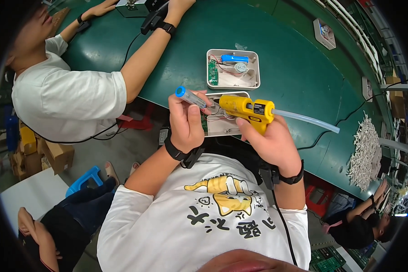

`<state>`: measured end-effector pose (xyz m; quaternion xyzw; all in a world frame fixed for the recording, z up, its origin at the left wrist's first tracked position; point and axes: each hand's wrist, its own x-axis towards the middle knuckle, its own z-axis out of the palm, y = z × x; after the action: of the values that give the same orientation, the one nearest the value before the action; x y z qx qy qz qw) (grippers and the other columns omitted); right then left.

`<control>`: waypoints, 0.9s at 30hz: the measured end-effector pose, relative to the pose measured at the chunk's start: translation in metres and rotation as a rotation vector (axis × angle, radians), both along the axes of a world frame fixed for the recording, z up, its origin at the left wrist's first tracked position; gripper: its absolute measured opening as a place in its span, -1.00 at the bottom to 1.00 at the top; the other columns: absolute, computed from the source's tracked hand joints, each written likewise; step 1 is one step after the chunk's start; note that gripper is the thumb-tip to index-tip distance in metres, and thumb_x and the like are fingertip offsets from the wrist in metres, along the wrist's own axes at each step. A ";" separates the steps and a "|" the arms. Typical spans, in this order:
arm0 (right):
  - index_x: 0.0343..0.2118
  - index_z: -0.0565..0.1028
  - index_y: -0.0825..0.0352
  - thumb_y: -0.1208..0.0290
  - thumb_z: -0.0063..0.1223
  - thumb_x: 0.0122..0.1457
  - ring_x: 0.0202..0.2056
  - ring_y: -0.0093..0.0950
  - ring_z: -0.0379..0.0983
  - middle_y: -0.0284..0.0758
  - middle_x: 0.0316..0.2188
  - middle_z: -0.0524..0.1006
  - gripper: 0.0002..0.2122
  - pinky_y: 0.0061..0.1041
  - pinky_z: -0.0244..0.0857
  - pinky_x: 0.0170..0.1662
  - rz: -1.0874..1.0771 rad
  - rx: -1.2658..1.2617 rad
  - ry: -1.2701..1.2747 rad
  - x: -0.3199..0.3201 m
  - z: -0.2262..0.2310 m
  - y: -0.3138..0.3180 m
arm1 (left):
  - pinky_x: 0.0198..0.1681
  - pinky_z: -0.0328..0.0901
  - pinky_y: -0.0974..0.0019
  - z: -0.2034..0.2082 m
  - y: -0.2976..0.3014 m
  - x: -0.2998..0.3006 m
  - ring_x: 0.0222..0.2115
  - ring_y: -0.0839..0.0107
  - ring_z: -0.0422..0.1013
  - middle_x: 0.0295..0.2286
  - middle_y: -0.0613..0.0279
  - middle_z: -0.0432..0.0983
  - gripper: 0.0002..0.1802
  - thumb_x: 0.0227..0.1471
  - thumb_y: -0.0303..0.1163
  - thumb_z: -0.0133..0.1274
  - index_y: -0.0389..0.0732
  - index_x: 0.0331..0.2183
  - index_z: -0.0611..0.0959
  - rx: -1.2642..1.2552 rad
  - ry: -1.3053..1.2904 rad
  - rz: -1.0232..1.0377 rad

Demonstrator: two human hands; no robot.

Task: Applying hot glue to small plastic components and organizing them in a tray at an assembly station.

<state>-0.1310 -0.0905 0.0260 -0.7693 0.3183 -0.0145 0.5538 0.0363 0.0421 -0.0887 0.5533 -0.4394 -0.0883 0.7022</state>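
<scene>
My left hand (187, 122) is closed around a blue cylindrical battery cell (192, 96), holding it tilted with its blue end up. In my right hand (272, 140) is a yellow hot glue gun (245, 109), its nozzle pointing left at the battery. A long translucent glue stick (308, 120) sticks out of the gun's back. Below both hands lies an open white plastic housing (222, 132), partly covered by them, with thin wires inside. Just beyond it, a second white housing (258, 68) holds a blue battery (235, 59), a green circuit board (212, 71) and a round speaker-like part (240, 67).
The green tabletop (285, 45) stretches away from me. At the right lies a pile of small white parts (365, 152); a white housing (324, 34) stands far right. A black cable (322, 136) crosses the table. At left a co-worker's arm (145, 63) reaches toward a metal box (132, 7).
</scene>
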 end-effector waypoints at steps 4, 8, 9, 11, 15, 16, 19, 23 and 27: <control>-0.05 0.65 0.42 0.28 0.19 0.35 -0.37 -0.58 0.60 -0.29 -0.40 0.67 -0.71 -0.50 0.42 -0.37 0.024 -0.251 -0.085 0.002 -0.018 0.006 | 0.21 0.37 -0.13 0.001 0.000 -0.001 -0.46 0.42 0.50 -0.27 0.05 0.51 -0.69 0.52 -0.16 -0.25 -0.24 -0.02 0.29 -0.015 0.025 0.019; -0.04 0.64 0.43 0.27 0.20 0.34 -0.41 -0.56 0.58 -0.29 -0.38 0.68 -0.69 -0.49 0.42 -0.38 0.060 -0.424 -0.131 -0.001 -0.029 0.005 | -0.14 0.48 0.29 -0.006 0.002 0.000 -0.31 0.40 0.53 -0.21 0.00 0.53 -0.64 0.50 -0.19 -0.18 -0.30 0.05 0.28 -0.050 0.073 -0.001; -0.04 0.64 0.42 0.26 0.21 0.34 -0.41 -0.58 0.58 -0.31 -0.36 0.69 -0.69 -0.50 0.41 -0.40 0.081 -0.414 -0.163 -0.003 -0.031 0.001 | -0.14 0.48 0.29 -0.006 0.002 0.001 -0.31 0.40 0.53 -0.21 0.00 0.53 -0.64 0.50 -0.19 -0.18 -0.30 0.05 0.28 -0.051 0.073 -0.001; -0.04 0.65 0.41 0.26 0.21 0.34 -0.41 -0.59 0.57 -0.33 -0.34 0.70 -0.69 -0.52 0.40 -0.41 0.101 -0.401 -0.192 -0.006 -0.026 -0.001 | -0.18 0.48 0.33 -0.006 0.002 0.004 -0.30 0.41 0.52 -0.21 0.00 0.53 -0.64 0.50 -0.20 -0.18 -0.30 0.06 0.28 -0.048 0.048 -0.008; -0.03 0.64 0.39 0.25 0.23 0.34 -0.37 -0.66 0.57 -0.38 -0.30 0.70 -0.69 -0.59 0.34 -0.47 -0.067 0.115 0.132 -0.016 0.003 -0.003 | -0.21 0.47 0.36 -0.002 0.001 0.000 -0.33 0.45 0.51 -0.21 0.04 0.55 -0.67 0.49 -0.27 -0.14 -0.31 0.07 0.28 -0.038 0.095 -0.020; -0.03 0.63 0.38 0.24 0.23 0.34 -0.39 -0.67 0.55 -0.40 -0.32 0.69 -0.69 -0.62 0.33 -0.48 -0.107 0.075 0.053 -0.024 -0.001 -0.004 | -0.22 0.46 0.37 0.000 0.000 -0.001 -0.34 0.46 0.51 -0.21 0.06 0.55 -0.68 0.48 -0.30 -0.11 -0.32 0.07 0.29 -0.035 0.124 -0.023; -0.03 0.62 0.37 0.24 0.24 0.34 -0.43 -0.70 0.53 -0.45 -0.38 0.66 -0.70 -0.66 0.29 -0.50 -0.190 -0.002 -0.102 -0.040 -0.009 -0.009 | -0.25 0.45 0.38 0.002 0.000 -0.001 -0.39 0.47 0.50 -0.25 0.09 0.56 -0.70 0.44 -0.39 -0.01 -0.33 0.06 0.37 0.063 0.131 -0.030; -0.05 0.61 0.38 0.24 0.25 0.33 -0.50 -0.71 0.47 -0.48 -0.46 0.60 -0.70 -0.67 0.29 -0.50 -0.287 0.077 -0.064 -0.046 -0.015 -0.010 | -0.31 0.42 0.40 0.024 -0.003 0.006 -0.45 0.48 0.49 -0.29 0.13 0.55 -0.75 0.34 -0.48 0.13 -0.33 0.00 0.54 0.190 -0.077 -0.006; -0.06 0.62 0.37 0.23 0.27 0.33 -0.52 -0.73 0.43 -0.52 -0.50 0.56 -0.70 -0.67 0.27 -0.52 -0.305 0.055 -0.045 -0.043 -0.017 -0.009 | -0.35 0.40 0.40 0.030 -0.005 0.006 -0.48 0.46 0.49 -0.32 0.14 0.53 -0.80 0.26 -0.51 0.22 -0.29 -0.07 0.67 0.258 -0.208 0.026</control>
<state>-0.1737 -0.0998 0.0090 -0.6961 0.4193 -0.1068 0.5729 0.0419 0.0367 -0.0582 0.6508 -0.4874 -0.0773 0.5770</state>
